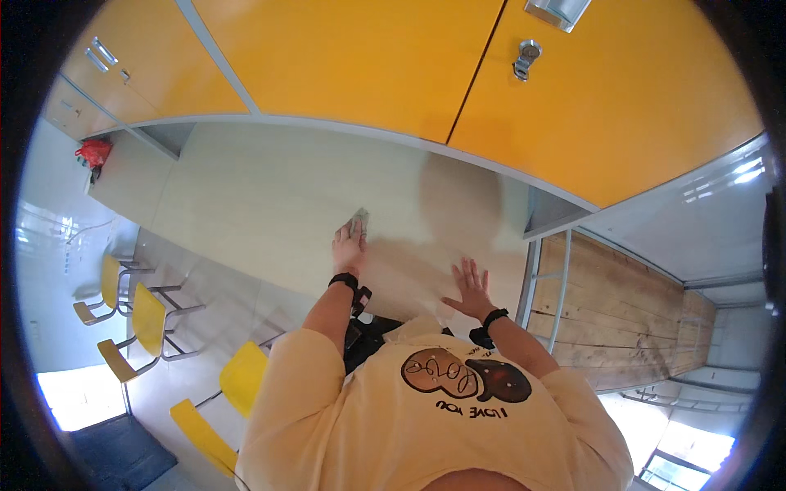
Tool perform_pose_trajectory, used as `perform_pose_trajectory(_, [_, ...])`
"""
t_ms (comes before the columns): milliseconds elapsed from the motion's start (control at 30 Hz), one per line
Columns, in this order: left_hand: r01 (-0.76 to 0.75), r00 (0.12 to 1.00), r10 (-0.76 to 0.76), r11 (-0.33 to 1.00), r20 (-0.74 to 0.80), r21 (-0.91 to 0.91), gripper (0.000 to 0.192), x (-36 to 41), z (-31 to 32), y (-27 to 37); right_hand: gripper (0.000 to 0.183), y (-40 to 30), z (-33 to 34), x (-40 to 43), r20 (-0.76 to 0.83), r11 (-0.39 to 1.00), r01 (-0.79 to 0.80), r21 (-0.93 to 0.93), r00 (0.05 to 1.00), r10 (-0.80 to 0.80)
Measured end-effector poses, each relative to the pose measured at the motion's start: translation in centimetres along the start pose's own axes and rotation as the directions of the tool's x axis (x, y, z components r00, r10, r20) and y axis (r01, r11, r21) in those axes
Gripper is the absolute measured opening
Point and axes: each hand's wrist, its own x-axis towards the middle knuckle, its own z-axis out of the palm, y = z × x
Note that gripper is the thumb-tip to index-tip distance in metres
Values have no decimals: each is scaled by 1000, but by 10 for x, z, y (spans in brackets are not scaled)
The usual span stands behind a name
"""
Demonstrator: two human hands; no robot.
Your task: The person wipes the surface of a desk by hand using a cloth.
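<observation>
My left hand (349, 247) lies on the pale desk top (264, 190), its fingers on a small, crumpled grey-green cloth (361, 216). The cloth is pressed against the surface and partly hidden by the fingers. To the right, my right hand (471, 289) rests palm down near the desk's front edge, with its fingers apart and nothing in it. A black band circles each wrist. Shadows of my head and arms fall across the desk around the right hand.
Orange cabinet doors (362, 61), one with a metal lock (526, 60), stand along the desk's back. A red plastic bag (94, 152) sits at its far left end. Yellow chairs (148, 319) stand on the floor at left. At right is a wooden-slat bed (614, 307) with a metal ladder (562, 294).
</observation>
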Motion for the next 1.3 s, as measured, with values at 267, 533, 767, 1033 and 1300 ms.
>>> perform_pose_trajectory(267, [-162,983,164,986,83,-30,45,-20,35,69,86,-23,-14,33,-221,978,-119,174,963,156])
perform_pose_trajectory(533, [-108,992,108,994,62,-5,47,0,22,30,68,-26,-28,57,-144,970,-238,55,959,244])
perform_pose_trajectory(767, [8,998,-11,999,67,51,45,4,-8,16,57,-20,-15,55,-225,984,-167,65,958,177])
perform_pose_trajectory(1033, [-318,901,352,934,254,-167,47,-16,24,86,54,-19,-6,50,-342,982,-168,81,921,186])
perform_pose_trajectory(1300, [-50,998,50,999,35,9,47,28,2,13,47,-18,2,48,-446,985,-108,131,881,156])
